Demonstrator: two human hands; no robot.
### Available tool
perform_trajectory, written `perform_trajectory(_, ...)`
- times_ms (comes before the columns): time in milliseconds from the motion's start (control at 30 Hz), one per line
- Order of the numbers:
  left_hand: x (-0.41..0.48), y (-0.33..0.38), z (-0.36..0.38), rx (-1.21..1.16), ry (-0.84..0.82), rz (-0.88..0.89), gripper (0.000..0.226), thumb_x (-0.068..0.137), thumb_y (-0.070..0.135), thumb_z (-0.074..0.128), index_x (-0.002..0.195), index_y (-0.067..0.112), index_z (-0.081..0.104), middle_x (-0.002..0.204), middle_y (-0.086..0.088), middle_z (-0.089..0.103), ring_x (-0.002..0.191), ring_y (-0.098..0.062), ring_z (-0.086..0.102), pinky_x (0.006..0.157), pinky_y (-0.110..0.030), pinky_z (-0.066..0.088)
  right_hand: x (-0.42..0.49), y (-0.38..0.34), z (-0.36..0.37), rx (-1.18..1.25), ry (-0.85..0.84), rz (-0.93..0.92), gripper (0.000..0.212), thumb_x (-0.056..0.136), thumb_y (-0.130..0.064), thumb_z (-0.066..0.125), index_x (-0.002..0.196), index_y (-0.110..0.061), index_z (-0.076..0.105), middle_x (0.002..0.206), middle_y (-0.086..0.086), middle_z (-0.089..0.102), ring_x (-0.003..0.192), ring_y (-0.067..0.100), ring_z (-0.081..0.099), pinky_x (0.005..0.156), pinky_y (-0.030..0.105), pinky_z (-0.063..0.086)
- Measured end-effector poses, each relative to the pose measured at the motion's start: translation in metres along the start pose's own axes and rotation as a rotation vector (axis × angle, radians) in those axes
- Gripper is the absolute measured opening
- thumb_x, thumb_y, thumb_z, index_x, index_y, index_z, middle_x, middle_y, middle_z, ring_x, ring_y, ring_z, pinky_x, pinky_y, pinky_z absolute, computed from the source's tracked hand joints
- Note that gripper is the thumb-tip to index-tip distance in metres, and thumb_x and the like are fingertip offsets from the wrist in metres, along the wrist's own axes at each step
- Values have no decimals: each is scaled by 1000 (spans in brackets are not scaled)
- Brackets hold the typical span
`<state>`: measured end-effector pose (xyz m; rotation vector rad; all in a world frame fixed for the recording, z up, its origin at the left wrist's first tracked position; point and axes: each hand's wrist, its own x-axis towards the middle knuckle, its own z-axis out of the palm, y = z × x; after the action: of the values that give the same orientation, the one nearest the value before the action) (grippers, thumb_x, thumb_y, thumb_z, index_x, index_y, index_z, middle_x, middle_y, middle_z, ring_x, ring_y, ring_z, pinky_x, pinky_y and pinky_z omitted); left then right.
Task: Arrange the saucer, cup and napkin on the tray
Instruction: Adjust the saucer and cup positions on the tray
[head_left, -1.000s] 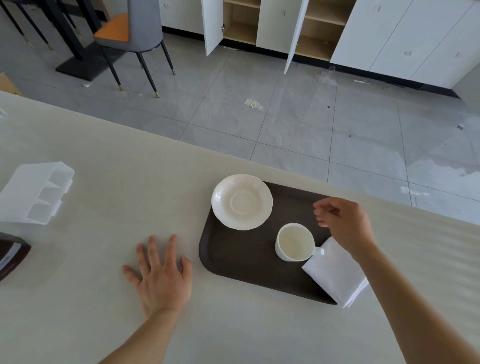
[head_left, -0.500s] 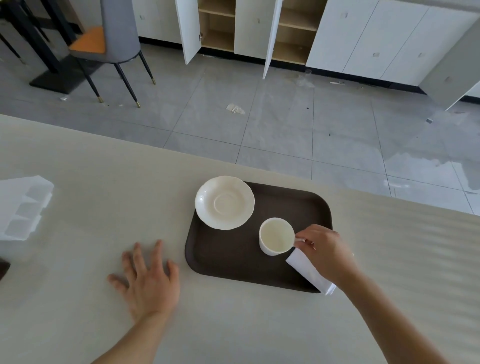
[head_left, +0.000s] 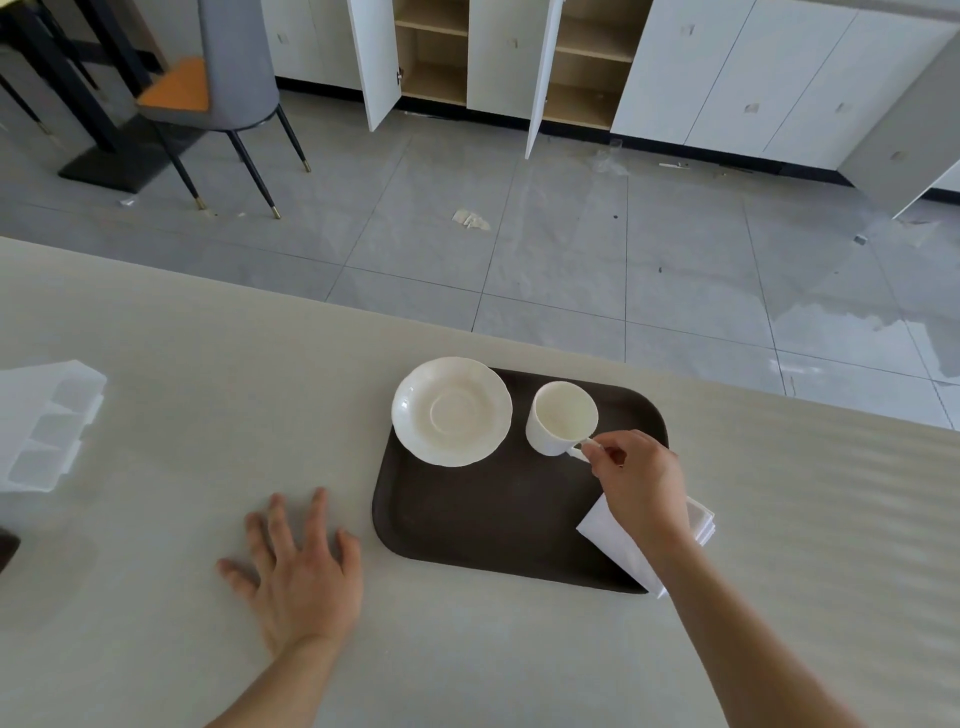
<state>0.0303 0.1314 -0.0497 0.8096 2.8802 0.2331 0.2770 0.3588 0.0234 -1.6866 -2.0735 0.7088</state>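
A dark brown tray (head_left: 483, 525) lies on the pale table. A white scalloped saucer (head_left: 451, 410) sits on its far left corner, overhanging the rim. Just right of the saucer is a white cup (head_left: 561, 418), upright and lifted above the tray's far side. My right hand (head_left: 641, 480) pinches the cup's handle. A folded white napkin (head_left: 615, 540) lies at the tray's near right corner, partly hidden under my right wrist and hanging over the edge. My left hand (head_left: 298, 569) rests flat on the table left of the tray, fingers spread.
A translucent plastic divider box (head_left: 44, 423) lies at the table's left edge, and a dark object (head_left: 8, 551) peeks in below it. Beyond the table's far edge are a tiled floor, a grey chair (head_left: 218, 88) and white cabinets with open doors.
My right hand closed on the cup's handle and carried the cup from beside the napkin toward the tray's far side, next to the saucer. My left hand stayed flat.
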Motion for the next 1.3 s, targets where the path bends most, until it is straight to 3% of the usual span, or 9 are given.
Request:
perform_trajectory(200,-1,2,-3,-3,4,7,61,87,46,29,145,34,39,158,-12,27,147,-35,14,113,-66,3,-5,-11,12,40,56,67,20,91,-31,69,75,-19,74,74,-7,66,67,10,57,55,21,40)
perform_trajectory(367,-1,1,-2,7,-13,3,56,91,43,37,147,35,36,159,-11,24,148,-34,12,113,-67,5,-11,-20,19,49,105,89,19,89,-30,71,76,-16,73,75,-4,66,67,11,56,57,16,38)
perform_trajectory(533,-1,1,-3,3,-16,-3,56,92,40,46,147,35,37,159,-10,24,148,-34,11,114,-66,3,-18,-27,27,62,127,117,20,88,-34,71,77,-17,71,73,-5,64,68,14,57,65,32,50)
perform_trajectory(700,-1,3,-4,-5,-15,-2,56,92,39,47,147,35,36,160,-10,23,149,-34,10,114,-66,2,-26,-33,36,110,161,165,23,88,-35,71,72,-19,66,73,-6,63,67,12,55,57,25,40)
perform_trajectory(900,0,2,-3,0,-12,4,56,91,40,46,146,34,37,159,-11,24,148,-35,11,114,-67,2,-31,-39,44,184,237,219,25,88,-33,71,70,-16,65,74,-5,63,69,15,57,62,32,46)
perform_trajectory(1100,0,1,-3,-10,2,11,56,90,38,50,145,33,39,158,-12,26,148,-36,12,114,-67,3,-26,-46,50,209,227,280,24,87,-36,70,72,-19,64,75,-7,62,69,10,56,57,18,36)
perform_trajectory(1300,0,2,-3,-33,13,19,57,89,35,55,144,31,42,157,-15,29,147,-38,15,113,-68,2,-31,-47,52,223,251,294,25,87,-37,71,70,-20,63,73,-7,63,68,9,57,56,16,35)
